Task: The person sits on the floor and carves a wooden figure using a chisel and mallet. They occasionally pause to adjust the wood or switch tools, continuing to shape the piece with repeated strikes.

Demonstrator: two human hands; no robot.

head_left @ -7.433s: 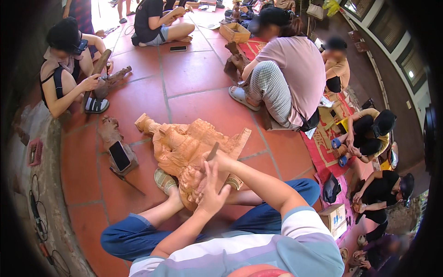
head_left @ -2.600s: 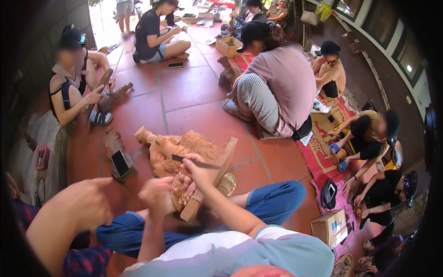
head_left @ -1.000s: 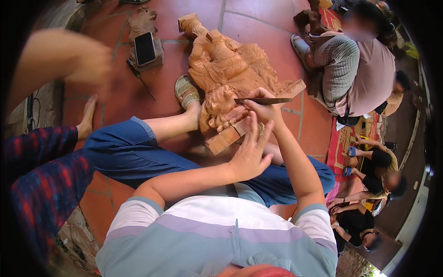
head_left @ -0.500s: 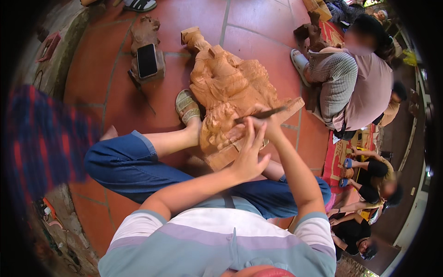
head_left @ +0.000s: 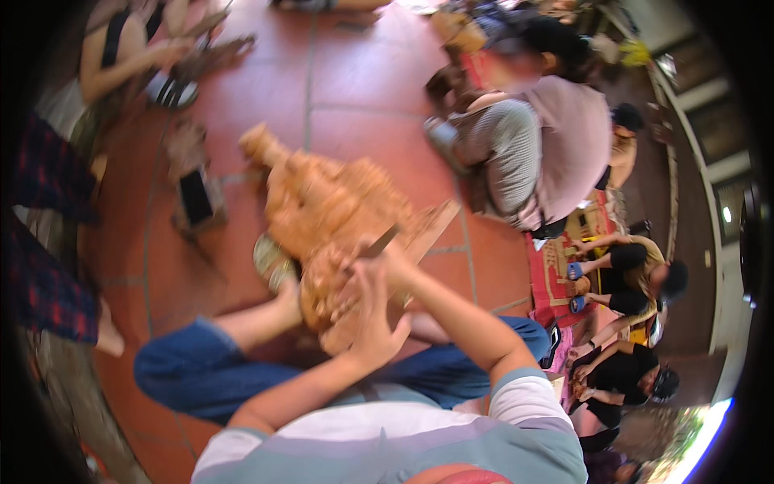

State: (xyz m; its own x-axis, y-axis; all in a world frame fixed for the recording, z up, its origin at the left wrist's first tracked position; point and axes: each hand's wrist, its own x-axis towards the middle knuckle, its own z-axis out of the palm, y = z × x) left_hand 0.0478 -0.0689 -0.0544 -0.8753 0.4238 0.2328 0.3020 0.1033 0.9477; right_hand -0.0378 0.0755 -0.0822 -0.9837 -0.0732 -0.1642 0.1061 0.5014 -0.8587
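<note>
Red tiled floor (head_left: 355,73) under a seated person carving one large pale wooden figure (head_left: 330,210), which lies on the tiles against their legs. Left hand (head_left: 372,323) rests open, fingers spread, on the carving's near end. Right hand (head_left: 385,256) is closed around one dark chisel (head_left: 377,240). The cutting looks under way; the next stroke needs a steady brace.
</note>
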